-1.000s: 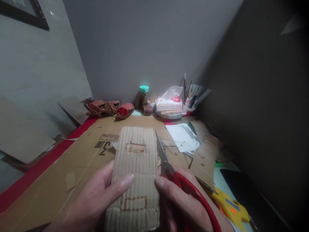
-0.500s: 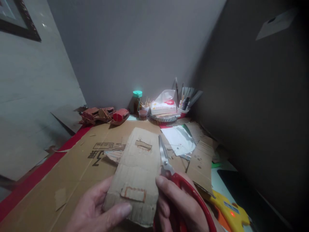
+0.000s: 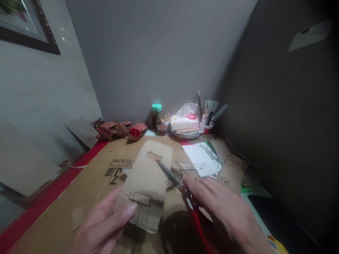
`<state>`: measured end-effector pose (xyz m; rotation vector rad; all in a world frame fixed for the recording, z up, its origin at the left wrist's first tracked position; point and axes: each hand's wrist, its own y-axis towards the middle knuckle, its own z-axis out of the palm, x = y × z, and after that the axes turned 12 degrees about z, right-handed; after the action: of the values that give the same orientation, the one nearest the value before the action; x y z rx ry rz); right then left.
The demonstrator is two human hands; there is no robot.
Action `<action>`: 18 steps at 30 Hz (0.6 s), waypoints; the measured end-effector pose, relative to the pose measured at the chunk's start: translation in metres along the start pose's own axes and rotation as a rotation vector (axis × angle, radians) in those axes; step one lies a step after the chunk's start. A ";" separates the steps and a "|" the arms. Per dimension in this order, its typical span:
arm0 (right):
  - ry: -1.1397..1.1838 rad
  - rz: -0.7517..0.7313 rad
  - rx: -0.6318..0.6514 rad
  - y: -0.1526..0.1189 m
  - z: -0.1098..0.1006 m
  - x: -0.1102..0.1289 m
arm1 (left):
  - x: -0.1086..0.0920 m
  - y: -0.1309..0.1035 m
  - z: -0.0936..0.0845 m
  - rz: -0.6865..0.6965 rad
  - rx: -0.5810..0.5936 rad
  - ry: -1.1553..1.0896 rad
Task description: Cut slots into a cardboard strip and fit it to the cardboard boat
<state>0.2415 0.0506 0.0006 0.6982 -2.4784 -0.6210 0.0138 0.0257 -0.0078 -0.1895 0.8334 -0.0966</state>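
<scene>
A long strip of cardboard is gripped along its lower left side by my left hand, thumb on its face. Two small rectangles are marked on it, one near the top with cut edges and one near the bottom. My right hand is closed around a pair of red-handled scissors. Their blades are together, and the tip points at the lower edge of the upper rectangle. Whether the tip touches the cardboard I cannot tell. The red handles are partly hidden under the hand and blurred.
A flattened cardboard sheet covers the table. At the back stand red-brown cardboard models, a jar with a green lid, a tissue pack and a cup of brushes and pens. White paper and cardboard scraps lie right.
My right hand has left the cardboard's right edge and swung the scissors' tip left onto the upper rectangle. The cardboard has tilted slightly, and the view has shifted.
</scene>
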 end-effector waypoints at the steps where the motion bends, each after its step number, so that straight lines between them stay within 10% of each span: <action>1: -0.080 -0.024 -0.014 0.000 0.001 -0.001 | -0.001 0.001 0.000 0.027 -0.016 0.004; 18: 0.091 0.221 0.446 0.006 0.012 0.009 | -0.005 -0.002 0.004 0.093 -0.068 0.052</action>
<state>0.2258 0.0534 -0.0026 0.5795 -2.5809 0.0503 0.0133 0.0249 -0.0009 -0.2127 0.8962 0.0141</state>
